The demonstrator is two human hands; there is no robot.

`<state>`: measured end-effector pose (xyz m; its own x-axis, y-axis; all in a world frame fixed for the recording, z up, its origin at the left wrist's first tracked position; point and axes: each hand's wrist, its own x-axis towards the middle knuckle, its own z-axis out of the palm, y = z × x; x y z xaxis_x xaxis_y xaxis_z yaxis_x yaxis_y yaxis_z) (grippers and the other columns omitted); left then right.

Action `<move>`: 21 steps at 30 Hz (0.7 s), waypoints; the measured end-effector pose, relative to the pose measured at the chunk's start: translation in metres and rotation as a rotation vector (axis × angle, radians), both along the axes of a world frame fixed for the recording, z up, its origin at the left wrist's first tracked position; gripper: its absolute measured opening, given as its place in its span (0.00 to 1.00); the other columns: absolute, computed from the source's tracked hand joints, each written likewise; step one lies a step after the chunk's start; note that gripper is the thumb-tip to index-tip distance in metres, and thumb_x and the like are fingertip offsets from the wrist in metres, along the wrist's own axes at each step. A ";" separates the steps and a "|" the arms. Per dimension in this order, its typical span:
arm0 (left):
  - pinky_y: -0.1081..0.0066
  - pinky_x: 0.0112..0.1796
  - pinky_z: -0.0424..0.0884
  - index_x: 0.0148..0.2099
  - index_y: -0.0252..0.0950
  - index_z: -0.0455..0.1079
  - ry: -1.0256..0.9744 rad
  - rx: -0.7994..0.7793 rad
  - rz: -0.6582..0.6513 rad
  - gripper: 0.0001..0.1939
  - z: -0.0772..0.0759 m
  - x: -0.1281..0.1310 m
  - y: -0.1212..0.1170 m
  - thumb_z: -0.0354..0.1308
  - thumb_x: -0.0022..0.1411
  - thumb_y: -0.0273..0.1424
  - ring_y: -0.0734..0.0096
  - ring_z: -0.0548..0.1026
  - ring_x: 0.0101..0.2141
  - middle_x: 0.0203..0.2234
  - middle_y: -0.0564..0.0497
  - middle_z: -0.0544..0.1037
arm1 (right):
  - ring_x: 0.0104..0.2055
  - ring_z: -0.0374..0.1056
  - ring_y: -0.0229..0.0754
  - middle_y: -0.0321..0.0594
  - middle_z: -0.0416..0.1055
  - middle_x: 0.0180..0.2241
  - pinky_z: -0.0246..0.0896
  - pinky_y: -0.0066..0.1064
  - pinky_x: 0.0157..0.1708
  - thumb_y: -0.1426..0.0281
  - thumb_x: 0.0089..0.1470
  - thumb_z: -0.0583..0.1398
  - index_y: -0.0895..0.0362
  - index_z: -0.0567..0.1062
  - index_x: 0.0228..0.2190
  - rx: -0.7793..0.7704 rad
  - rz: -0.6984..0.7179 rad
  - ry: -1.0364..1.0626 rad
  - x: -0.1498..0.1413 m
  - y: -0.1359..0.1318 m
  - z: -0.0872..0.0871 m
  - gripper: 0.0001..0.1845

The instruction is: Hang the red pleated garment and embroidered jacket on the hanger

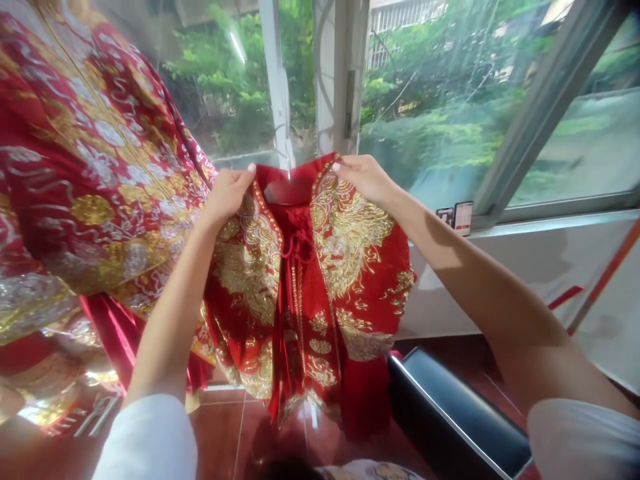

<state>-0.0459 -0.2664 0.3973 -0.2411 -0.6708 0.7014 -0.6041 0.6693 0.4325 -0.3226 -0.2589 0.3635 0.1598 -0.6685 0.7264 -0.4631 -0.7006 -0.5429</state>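
A red garment with gold embroidery (320, 287) hangs in front of me on a dark red hanger (289, 191) with a metal hook. My left hand (227, 193) is closed on the garment's left collar edge. My right hand (364, 177) pinches the right collar edge at the shoulder. Both arms reach forward in white short sleeves. A red tie knot sits at the garment's centre just below the hanger.
A larger red and gold embroidered robe (85, 187) hangs at the left, touching the held garment. A window with grey frames (545, 100) is straight ahead, with small boxes (457, 217) on its sill. A black seat (450, 413) stands low at the right on a red tiled floor.
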 end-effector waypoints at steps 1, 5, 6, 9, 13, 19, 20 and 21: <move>0.71 0.21 0.47 0.18 0.39 0.45 0.020 -0.002 0.003 0.27 0.000 -0.001 0.002 0.48 0.62 0.48 0.76 0.49 0.19 0.14 0.56 0.48 | 0.32 0.65 0.38 0.36 0.70 0.26 0.63 0.31 0.34 0.56 0.59 0.55 0.57 0.75 0.30 0.001 0.002 -0.033 0.000 -0.001 0.000 0.18; 0.73 0.23 0.57 0.19 0.37 0.56 -0.047 0.115 -0.121 0.26 -0.005 0.017 0.010 0.49 0.61 0.49 0.75 0.58 0.20 0.15 0.55 0.60 | 0.31 0.67 0.38 0.38 0.72 0.28 0.65 0.32 0.33 0.56 0.57 0.56 0.57 0.75 0.30 0.112 0.085 -0.014 -0.011 -0.001 -0.006 0.17; 0.73 0.26 0.62 0.22 0.37 0.62 -0.108 0.199 -0.181 0.24 -0.007 0.027 0.011 0.51 0.60 0.50 0.74 0.63 0.22 0.17 0.54 0.66 | 0.30 0.67 0.38 0.39 0.73 0.27 0.65 0.31 0.32 0.56 0.56 0.57 0.57 0.76 0.30 0.172 0.122 0.024 -0.017 -0.001 -0.008 0.17; 0.68 0.41 0.70 0.37 0.38 0.75 -0.253 0.402 -0.277 0.20 -0.013 0.060 0.008 0.61 0.53 0.49 0.65 0.74 0.36 0.31 0.50 0.78 | 0.33 0.69 0.40 0.40 0.75 0.31 0.67 0.32 0.32 0.54 0.50 0.60 0.56 0.77 0.33 0.323 0.263 0.138 -0.037 -0.003 -0.014 0.19; 0.63 0.48 0.69 0.52 0.39 0.72 -0.245 0.434 -0.230 0.30 -0.023 0.079 0.007 0.63 0.50 0.48 0.59 0.73 0.46 0.41 0.47 0.79 | 0.39 0.70 0.41 0.38 0.76 0.37 0.67 0.33 0.38 0.54 0.45 0.63 0.55 0.78 0.37 0.320 0.285 0.274 -0.050 -0.001 -0.014 0.21; 0.71 0.34 0.65 0.34 0.34 0.71 -0.274 0.205 -0.042 0.20 -0.036 0.056 0.023 0.59 0.54 0.48 0.70 0.67 0.28 0.25 0.52 0.72 | 0.29 0.66 0.41 0.36 0.68 0.22 0.62 0.35 0.34 0.56 0.42 0.67 0.58 0.76 0.26 0.067 -0.321 0.437 -0.033 0.032 -0.011 0.17; 0.71 0.33 0.64 0.31 0.34 0.69 -0.269 0.164 -0.002 0.20 -0.038 0.053 0.023 0.58 0.55 0.48 0.72 0.65 0.26 0.23 0.53 0.69 | 0.29 0.65 0.41 0.36 0.67 0.21 0.62 0.35 0.34 0.55 0.42 0.67 0.58 0.76 0.25 0.022 -0.404 0.432 -0.034 0.036 -0.010 0.18; 0.71 0.32 0.63 0.30 0.34 0.68 -0.262 0.136 0.016 0.20 -0.041 0.051 0.021 0.57 0.55 0.48 0.72 0.63 0.25 0.22 0.54 0.67 | 0.28 0.65 0.41 0.36 0.65 0.20 0.61 0.35 0.34 0.54 0.42 0.67 0.58 0.76 0.25 0.012 -0.435 0.434 -0.037 0.038 -0.008 0.19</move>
